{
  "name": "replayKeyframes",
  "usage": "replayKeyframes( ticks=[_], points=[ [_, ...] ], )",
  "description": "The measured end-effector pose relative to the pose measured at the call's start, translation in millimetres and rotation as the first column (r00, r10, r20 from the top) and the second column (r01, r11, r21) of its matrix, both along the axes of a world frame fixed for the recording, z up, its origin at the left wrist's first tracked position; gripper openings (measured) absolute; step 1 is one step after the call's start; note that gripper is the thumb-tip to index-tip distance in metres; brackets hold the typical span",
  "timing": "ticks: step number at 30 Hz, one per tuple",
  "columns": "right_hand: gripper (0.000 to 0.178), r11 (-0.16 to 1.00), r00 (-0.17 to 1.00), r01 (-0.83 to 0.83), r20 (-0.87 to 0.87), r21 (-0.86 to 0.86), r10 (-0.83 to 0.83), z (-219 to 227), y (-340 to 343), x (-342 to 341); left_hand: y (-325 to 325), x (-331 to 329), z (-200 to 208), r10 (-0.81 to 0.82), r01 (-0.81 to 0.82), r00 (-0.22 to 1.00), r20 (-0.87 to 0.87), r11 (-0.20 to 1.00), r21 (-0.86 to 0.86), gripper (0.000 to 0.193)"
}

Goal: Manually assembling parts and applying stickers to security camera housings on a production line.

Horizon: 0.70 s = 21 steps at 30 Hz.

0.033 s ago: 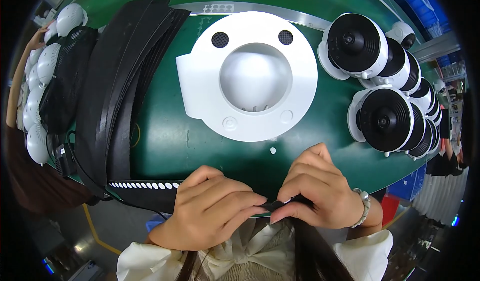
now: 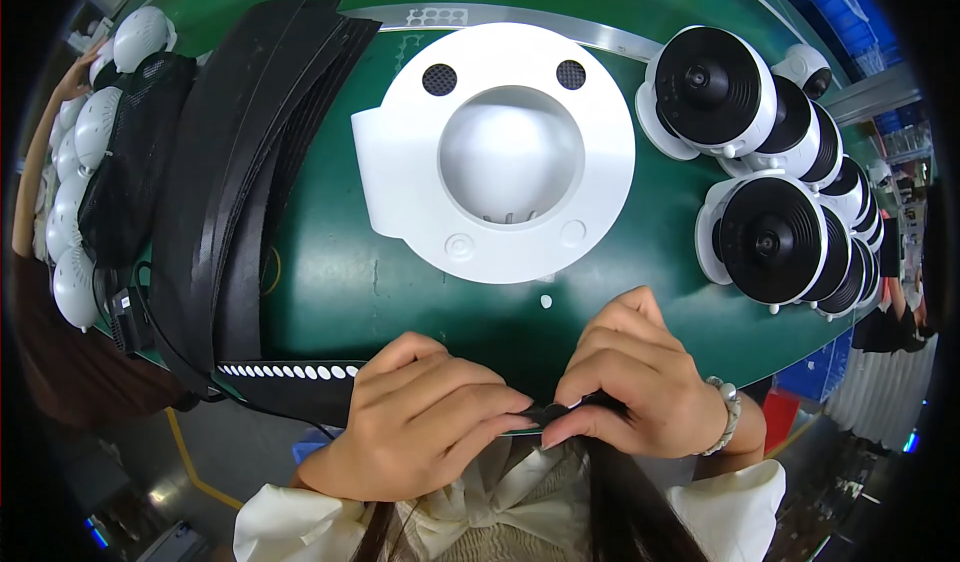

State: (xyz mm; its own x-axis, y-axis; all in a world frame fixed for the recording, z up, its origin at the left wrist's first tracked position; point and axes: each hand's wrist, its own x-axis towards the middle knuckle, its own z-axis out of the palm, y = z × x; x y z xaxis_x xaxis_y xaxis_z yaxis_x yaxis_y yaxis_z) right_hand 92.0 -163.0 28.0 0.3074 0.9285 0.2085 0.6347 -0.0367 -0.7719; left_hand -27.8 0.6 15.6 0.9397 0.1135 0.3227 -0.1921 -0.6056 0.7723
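Note:
A black strip [image 2: 295, 392] with a row of white round dots along its upper edge runs along the near edge of the bench. My left hand [image 2: 415, 417] is closed over it, with thumb and fingers pinching its edge. Close by on the right, my right hand [image 2: 640, 382] pinches the same black strip between thumb and index finger. The fingertips hide most of the gripped part. In front of both hands lies a white round housing [image 2: 608, 162] with a large central opening, two dark mesh spots and a flat tab on its left. A small white piece [image 2: 546, 301] rests just below it.
A tall stack of black sheets [image 2: 225, 162] stands on the left, beside white rounded shells [image 2: 75, 287] and black mesh [image 2: 135, 182]. Several white units with black round fronts [image 2: 770, 242] fill the right side. Another person's arm [image 2: 38, 162] reaches in at far left.

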Motion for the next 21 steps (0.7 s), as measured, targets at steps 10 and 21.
replayKeyframes(
  ticks=[10,21],
  points=[
    [0.033,0.998,0.964,0.053,0.258,0.045,-0.063,-5.4,-7.5,-1.9,-2.0,-1.3,2.3,0.005,-0.004,0.999,-0.047,1.000,0.007,0.017],
    [0.031,0.987,0.826,0.099,0.542,0.125,-0.151,11.2,-5.7,6.8,9.0,-5.4,8.8,0.014,-0.014,1.000,0.001,0.989,0.150,0.022]
  ],
)
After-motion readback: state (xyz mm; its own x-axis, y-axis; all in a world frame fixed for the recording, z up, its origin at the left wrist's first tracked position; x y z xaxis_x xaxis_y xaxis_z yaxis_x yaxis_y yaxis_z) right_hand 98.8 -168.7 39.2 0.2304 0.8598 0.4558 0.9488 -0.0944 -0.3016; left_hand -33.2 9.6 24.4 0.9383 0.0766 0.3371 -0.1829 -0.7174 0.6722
